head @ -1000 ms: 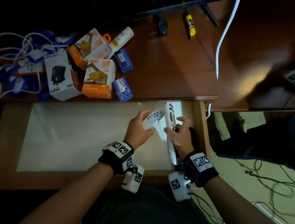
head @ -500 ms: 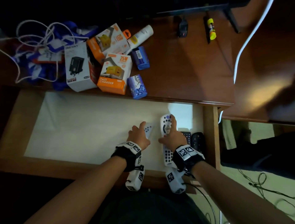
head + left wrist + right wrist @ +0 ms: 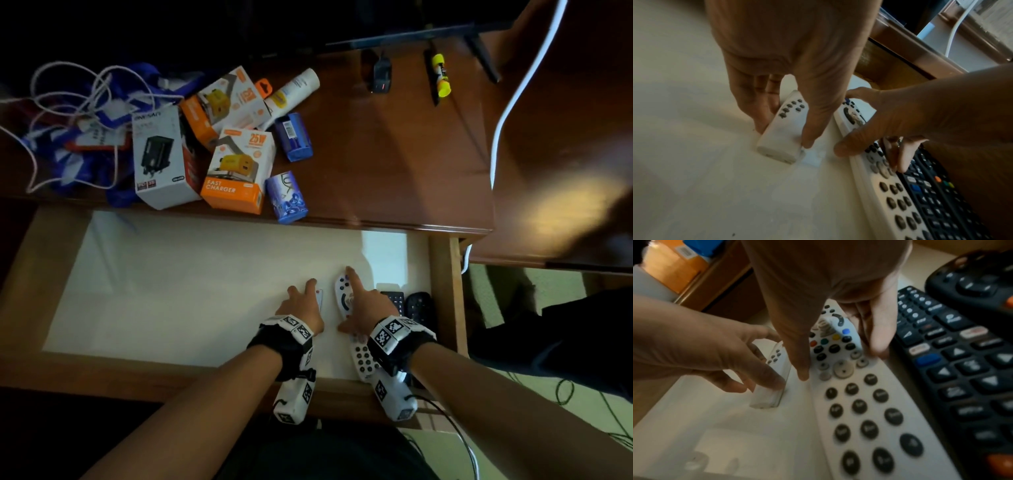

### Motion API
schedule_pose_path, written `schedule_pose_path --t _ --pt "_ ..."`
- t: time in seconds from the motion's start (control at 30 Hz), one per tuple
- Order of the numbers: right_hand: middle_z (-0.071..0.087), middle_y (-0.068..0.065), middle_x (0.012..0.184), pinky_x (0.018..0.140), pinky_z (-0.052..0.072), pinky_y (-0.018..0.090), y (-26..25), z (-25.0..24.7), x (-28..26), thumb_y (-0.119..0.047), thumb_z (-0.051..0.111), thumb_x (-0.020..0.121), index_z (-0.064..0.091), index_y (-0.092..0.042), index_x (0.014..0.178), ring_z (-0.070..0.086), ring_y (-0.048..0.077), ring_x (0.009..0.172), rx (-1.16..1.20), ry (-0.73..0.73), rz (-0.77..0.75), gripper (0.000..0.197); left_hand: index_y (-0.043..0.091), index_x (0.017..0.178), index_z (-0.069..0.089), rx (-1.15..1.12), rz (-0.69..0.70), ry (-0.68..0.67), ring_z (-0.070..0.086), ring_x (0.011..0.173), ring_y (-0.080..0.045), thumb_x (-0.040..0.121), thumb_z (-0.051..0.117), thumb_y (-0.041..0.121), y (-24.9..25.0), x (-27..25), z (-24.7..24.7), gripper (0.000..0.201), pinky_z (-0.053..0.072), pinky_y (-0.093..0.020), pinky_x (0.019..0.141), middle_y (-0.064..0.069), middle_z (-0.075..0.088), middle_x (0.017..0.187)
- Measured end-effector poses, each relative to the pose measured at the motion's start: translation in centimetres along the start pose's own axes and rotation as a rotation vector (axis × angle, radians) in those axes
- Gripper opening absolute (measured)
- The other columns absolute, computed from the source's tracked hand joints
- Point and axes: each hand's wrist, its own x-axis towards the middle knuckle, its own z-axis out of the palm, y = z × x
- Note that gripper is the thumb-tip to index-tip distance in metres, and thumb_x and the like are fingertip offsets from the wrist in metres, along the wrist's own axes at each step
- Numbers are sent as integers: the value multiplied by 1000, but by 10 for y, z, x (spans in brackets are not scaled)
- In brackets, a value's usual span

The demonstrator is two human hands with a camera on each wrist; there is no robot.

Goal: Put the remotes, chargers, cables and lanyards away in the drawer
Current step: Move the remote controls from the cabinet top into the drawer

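In the open drawer [image 3: 442, 294] my left hand [image 3: 305, 303] pinches a small white remote [image 3: 783, 129] by its sides, thumb on the right and fingers on the left; it lies on the white liner. My right hand [image 3: 359, 308] straddles a long white remote [image 3: 859, 402], thumb at its left edge and fingers curled at its right edge, index stretched over its top end. Two black remotes [image 3: 394, 298] [image 3: 419, 305] lie right of it. Charger boxes [image 3: 236, 171] and tangled white cables with blue lanyards [image 3: 75, 130] sit on the desk.
On the desk [image 3: 394, 164] there are also two small blue boxes [image 3: 291, 137], a white tube [image 3: 294, 90], a black adapter [image 3: 380, 73], a yellow glue stick [image 3: 441, 75] and a monitor stand behind. A white cable [image 3: 507, 102] hangs at the right. The left of the drawer liner [image 3: 171, 291] is bare.
Both hands have come down from above the drawer's back edge to its floor near the front. The two white remotes now lie flat on the liner, side by side.
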Motion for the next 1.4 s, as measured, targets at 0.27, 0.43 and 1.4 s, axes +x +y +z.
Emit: schedule_pose_path --t 0.27,0.43,1.4 --pt "62 14 115 74 50 35 2 -13 -4 -36 79 73 -9 -20 150 63 30 101 -111 28 -1 118 28 147 19 37 75 -44 51 119 -37 77 71 37 6 -6 2 88 45 -39 94 -14 41 137" --pt "59 14 119 74 48 35 5 -13 -2 -28 69 81 -5 -11 150 62 30 102 -91 75 36 103 28 148 21 28 152 -68 55 115 -34 77 71 37 14 -12 7 87 46 -37 92 -15 49 133" --pt "49 15 128 92 47 42 47 -27 -16 -30 60 86 50 -19 131 43 33 122 106 362 91 48 22 150 19 -29 203 -193 58 109 -31 83 67 38 10 -19 21 84 48 -32 82 -15 52 133"
